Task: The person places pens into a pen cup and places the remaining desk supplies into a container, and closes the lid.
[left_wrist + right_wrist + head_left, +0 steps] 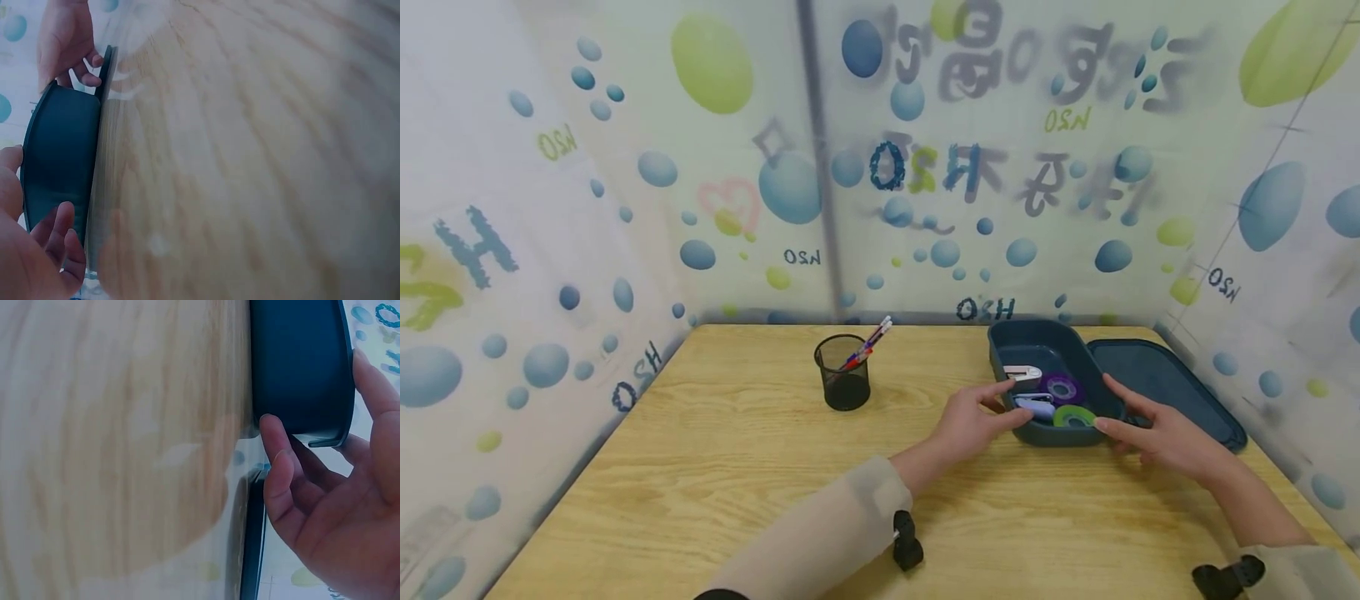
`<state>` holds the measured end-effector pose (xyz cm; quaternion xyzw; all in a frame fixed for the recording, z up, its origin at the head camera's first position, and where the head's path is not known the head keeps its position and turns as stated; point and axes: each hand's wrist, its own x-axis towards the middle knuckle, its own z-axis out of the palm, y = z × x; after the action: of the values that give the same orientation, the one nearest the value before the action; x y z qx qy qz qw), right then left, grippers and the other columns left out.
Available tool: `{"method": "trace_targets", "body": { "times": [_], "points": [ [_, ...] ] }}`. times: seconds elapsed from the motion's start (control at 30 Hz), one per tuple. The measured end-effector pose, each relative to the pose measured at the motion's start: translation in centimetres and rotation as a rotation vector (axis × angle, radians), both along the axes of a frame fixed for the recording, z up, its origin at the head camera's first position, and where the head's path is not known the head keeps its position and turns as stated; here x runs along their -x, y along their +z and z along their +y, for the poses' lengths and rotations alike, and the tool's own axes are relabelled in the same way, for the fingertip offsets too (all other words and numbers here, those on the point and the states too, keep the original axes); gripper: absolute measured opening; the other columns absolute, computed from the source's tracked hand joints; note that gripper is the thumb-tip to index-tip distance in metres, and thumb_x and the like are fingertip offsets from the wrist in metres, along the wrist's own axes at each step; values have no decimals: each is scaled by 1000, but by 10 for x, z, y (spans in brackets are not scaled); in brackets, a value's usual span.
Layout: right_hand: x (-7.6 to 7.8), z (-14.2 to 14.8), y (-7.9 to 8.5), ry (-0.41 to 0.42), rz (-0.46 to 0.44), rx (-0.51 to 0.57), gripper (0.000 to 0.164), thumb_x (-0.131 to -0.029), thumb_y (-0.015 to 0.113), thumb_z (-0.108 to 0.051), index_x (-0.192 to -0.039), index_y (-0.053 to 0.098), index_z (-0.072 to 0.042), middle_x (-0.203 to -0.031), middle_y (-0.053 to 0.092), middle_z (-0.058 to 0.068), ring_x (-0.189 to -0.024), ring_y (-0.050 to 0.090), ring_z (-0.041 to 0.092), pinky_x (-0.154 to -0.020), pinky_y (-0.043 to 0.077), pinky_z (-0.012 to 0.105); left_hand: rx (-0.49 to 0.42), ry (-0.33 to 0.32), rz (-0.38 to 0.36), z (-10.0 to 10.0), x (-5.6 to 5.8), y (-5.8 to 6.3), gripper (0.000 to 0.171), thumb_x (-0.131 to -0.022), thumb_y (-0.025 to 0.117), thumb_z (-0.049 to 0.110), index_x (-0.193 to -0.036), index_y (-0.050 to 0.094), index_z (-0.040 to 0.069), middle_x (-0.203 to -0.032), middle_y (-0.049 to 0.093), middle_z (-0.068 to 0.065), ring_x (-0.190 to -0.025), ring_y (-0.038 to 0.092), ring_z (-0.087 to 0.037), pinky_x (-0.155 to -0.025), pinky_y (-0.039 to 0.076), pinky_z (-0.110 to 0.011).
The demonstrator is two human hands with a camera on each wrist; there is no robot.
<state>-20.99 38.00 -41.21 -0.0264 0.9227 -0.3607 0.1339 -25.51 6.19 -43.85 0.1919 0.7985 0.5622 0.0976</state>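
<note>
A dark teal box (pixel 1060 435) stands lidless at the table's back right. In it lie a purple tape roll (pixel 1038 393), a green tape roll (pixel 1060 416), a small white item with a dark slot (pixel 1032 372) and a pale lavender item (pixel 1039 409). My left hand (pixel 964 423) grips the box's left side, its thumb over the rim near the lavender item. On the opposite side my right hand (pixel 1172 437) holds the box by the rim and wall. In the right wrist view, fingers of the right hand (pixel 350 506) curl against the box wall (pixel 303 369).
Behind the right hand, the dark teal lid (pixel 1150 375) lies flat beside the box. A black mesh pen cup (pixel 847 393) with several pens (pixel 868 346) stands left of it. Patterned curtains (pixel 737 275) close off the table's back and sides.
</note>
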Motion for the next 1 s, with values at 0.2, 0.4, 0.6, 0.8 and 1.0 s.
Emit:
{"method": "trace_targets", "body": {
  "times": [0.2, 0.4, 0.6, 0.8, 1.0],
  "points": [
    [0, 1, -2, 11, -3, -2, 93, -112, 60, -52, -178, 3, -22, -107, 66, 11, -92, 66, 23, -67, 55, 34, 20, 10, -13, 2, -2, 2, 61, -99, 83, 43, -155, 66, 24, -100, 74, 6, -73, 58, -8, -58, 40, -25],
    [-5, 11, -7, 33, 53, 12, 87, -116, 52, -49, -178, 0, -17, -122, 65, 19, -89, 68, 19, -65, 54, 35, 46, 32, -44, 2, -3, -1, 61, -98, 84, 44, -153, 68, 26, -99, 73, 6, -79, 59, -9, -60, 43, -25],
    [-13, 52, -8, -69, 163, -18, 77, -118, 46, -48, -175, 21, -2, -127, 71, 23, -87, 68, 6, -65, 56, 35, 35, 32, -44, 1, -3, -2, 61, -98, 85, 43, -153, 68, 24, -100, 74, 5, -76, 59, -10, -59, 42, -26],
    [-20, 90, -10, -134, 170, -148, 73, -117, 50, -48, -161, 44, 9, -132, 66, 31, -84, 65, 5, -64, 55, 33, 12, 43, -65, 1, -3, 1, 61, -97, 86, 40, -152, 68, 23, -101, 76, 4, -70, 56, -11, -57, 40, -26],
    [-21, 117, -17, -142, 117, -258, 56, -115, 61, -35, -143, 60, 14, -131, 62, 42, -94, 70, 35, -66, 56, 38, 2, 34, -65, 0, -3, 2, 62, -97, 86, 38, -153, 67, 21, -105, 76, 1, -70, 56, -11, -56, 40, -25]
  ]
}}
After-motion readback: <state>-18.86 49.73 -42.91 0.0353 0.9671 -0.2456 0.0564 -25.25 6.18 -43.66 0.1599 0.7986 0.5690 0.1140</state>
